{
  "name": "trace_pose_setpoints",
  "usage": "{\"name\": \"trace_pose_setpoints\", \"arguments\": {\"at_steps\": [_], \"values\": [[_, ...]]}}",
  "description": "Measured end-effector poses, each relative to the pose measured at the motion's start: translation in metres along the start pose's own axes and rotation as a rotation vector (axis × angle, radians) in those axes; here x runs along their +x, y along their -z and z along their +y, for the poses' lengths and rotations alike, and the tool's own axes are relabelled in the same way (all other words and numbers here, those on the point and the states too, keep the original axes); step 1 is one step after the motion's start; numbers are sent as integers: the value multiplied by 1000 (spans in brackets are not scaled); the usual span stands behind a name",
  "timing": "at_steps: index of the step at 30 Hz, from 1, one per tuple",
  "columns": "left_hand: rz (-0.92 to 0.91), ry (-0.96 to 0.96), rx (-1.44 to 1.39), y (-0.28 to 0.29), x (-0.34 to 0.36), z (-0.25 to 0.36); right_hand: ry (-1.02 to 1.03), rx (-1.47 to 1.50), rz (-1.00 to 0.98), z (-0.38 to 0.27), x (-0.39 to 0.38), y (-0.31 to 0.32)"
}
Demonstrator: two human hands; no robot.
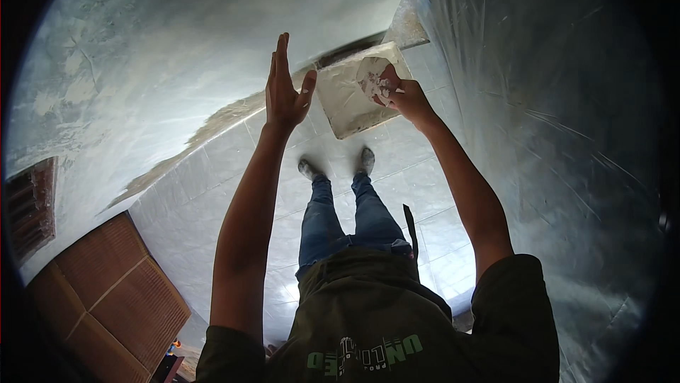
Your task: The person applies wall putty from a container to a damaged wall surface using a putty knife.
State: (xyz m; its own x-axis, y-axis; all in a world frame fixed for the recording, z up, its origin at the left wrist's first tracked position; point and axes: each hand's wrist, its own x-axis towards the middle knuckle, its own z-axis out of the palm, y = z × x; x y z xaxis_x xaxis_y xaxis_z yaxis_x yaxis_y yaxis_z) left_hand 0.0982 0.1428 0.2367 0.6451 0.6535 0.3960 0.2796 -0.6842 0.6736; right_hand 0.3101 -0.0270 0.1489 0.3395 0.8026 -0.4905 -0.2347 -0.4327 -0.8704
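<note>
My left hand [287, 96] is raised beside the pale wall, its fingers stretched upright and the thumb held apart; nothing is in it. My right hand [407, 97] grips a flat, rounded piece [370, 77], whitish with a reddish-brown patch and smeared with pale stuff. Its exact kind does not show clearly. Below that piece, in front of my feet, is a square, dirty off-white block or box [343, 110] with a dusty top.
A smeared whitish-grey wall [177, 50] rises at the left and ahead. Creased translucent sheeting [552, 114] hangs at the right. Light tiles [219, 170] cover the floor. At lower left stand a brown panelled piece [120, 291] and a dark slatted opening [32, 206] in the wall.
</note>
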Motion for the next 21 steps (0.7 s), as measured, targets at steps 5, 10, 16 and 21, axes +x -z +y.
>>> {"name": "trace_pose_setpoints", "arguments": {"at_steps": [5,10,16,21], "values": [[-89,163,-12,-50,-73,-46,243,-901,61,93,14,-14],[-168,313,-52,-87,-120,-72,557,-1329,104,178,30,-26],[-234,384,-60,-94,-154,-92,492,-1497,8,226,19,-42],[-266,378,-29,-93,-165,-98,394,-1315,-123,230,-14,-55]]}}
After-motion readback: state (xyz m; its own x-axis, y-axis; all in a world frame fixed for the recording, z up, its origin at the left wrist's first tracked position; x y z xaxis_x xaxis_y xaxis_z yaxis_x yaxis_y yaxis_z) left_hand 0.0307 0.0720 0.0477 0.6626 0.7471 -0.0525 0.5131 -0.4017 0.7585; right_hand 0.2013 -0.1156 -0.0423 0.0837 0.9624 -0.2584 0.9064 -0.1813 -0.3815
